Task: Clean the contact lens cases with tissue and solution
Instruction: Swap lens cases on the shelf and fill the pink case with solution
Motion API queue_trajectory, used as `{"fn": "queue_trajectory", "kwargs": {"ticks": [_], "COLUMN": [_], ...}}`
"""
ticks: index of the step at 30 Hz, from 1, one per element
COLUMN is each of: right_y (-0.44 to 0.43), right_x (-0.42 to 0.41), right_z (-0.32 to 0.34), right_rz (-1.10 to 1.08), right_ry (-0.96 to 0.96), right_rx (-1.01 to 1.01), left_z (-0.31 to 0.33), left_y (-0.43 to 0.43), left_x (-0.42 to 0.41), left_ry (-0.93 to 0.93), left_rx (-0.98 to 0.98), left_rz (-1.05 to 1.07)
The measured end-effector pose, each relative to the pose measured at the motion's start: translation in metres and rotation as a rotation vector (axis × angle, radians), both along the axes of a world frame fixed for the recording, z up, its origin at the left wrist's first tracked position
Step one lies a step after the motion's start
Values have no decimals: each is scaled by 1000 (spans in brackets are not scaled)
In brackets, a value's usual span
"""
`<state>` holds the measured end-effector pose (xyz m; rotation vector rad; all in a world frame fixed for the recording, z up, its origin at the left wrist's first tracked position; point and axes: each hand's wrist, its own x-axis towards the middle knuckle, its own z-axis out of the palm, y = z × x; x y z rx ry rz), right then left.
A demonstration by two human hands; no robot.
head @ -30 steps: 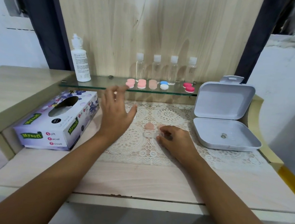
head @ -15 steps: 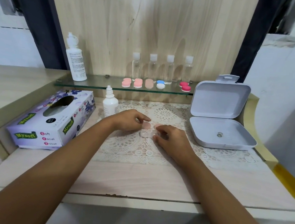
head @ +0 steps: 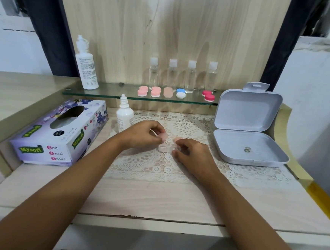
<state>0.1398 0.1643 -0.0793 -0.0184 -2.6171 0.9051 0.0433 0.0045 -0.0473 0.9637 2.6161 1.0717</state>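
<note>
A clear contact lens case (head: pixel 163 148) lies on the lace mat (head: pixel 149 163) in the middle of the table. My left hand (head: pixel 141 135) pinches one of its pale pink caps (head: pixel 162 136) just above the case's left well. My right hand (head: pixel 192 156) holds the case's right end, with the other pink cap (head: pixel 177 139) lying just beyond its fingers. A small white solution bottle (head: pixel 124 116) stands to the left of my left hand. The purple tissue box (head: pixel 60 134) sits at the left.
Several coloured lens cases (head: pixel 156 92) and clear bottles (head: pixel 172 74) stand on the glass shelf (head: pixel 113 93), with a tall white bottle (head: pixel 87 65) at its left. An open white plastic box (head: pixel 247 127) sits at the right.
My left hand came down from near the shelf to the lens case, revealing the small bottle. It now pinches the left pink cap, lifted off the case. My right hand stayed on the case.
</note>
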Motion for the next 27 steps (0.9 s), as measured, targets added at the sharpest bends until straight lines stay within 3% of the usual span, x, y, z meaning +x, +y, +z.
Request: {"fn": "queue_trajectory", "kwargs": {"ticks": [27], "right_y": [0], "right_x": [-1], "right_z": [-1], "right_rz": [11], "right_ry": [20], "right_rx": [27], "left_z": [-33], "left_y": [-1], "left_x": [30], "left_ry": [236], "left_rx": [76], "left_rz": [126]}}
